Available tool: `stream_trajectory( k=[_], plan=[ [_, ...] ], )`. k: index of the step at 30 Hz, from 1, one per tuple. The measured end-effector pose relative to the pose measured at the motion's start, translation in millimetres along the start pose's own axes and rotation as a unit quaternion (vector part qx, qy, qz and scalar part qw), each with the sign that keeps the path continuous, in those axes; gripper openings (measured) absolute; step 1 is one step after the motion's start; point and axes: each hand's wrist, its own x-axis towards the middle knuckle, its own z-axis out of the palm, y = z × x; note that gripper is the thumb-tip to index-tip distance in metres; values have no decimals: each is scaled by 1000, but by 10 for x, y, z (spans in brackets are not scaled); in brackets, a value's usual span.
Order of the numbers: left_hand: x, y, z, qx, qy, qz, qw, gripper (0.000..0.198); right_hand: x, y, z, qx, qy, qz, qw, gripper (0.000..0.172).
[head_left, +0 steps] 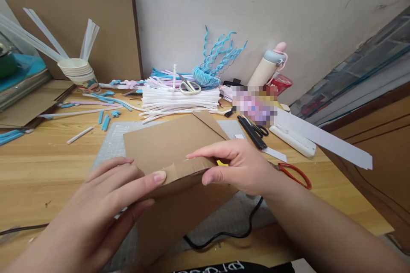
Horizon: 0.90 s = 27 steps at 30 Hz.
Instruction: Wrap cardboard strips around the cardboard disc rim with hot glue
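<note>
A folded brown cardboard sheet (160, 140) stands tilted over a grey cutting mat (112, 143), its creased edge toward me. My left hand (120, 192) is closed on the left part of that edge, index fingertip pressing on top and thumb beneath. On the right, my right hand (230, 164) pinches the same edge, fingers above and thumb on the near face. A small yellow patch shows beside the right palm. Red-handled scissors (294, 175) lie by my right wrist, partly hidden behind it.
White pipe cleaners (179, 100) are stacked at the back, with small scissors (190, 87) on top. Paper cups (78, 74) holding white strips stand back left. A black utility knife (251, 132) and a white strip (323, 136) lie right. A black cable (224, 234) crosses the near mat.
</note>
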Motion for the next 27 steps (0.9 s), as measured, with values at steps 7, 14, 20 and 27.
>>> stream_trajectory(
  k=[7, 14, 20, 27],
  plan=[
    [-1, -34, -8, 8, 11, 15, 1000, 56, 11, -30, -11, -42, -1, -4, 999, 30],
    [0, -16, -16, 10, 10, 10, 1000, 60, 7, -6, -53, -67, -49, 25, 996, 77],
    [-1, -36, -14, 8, 6, 7, 1000, 60, -52, 11, -39, -67, 22, -92, 993, 72],
    [38, 94, -21, -6, 17, -49, 999, 53, -168, -15, -97, -35, 195, -230, 953, 6]
  ],
)
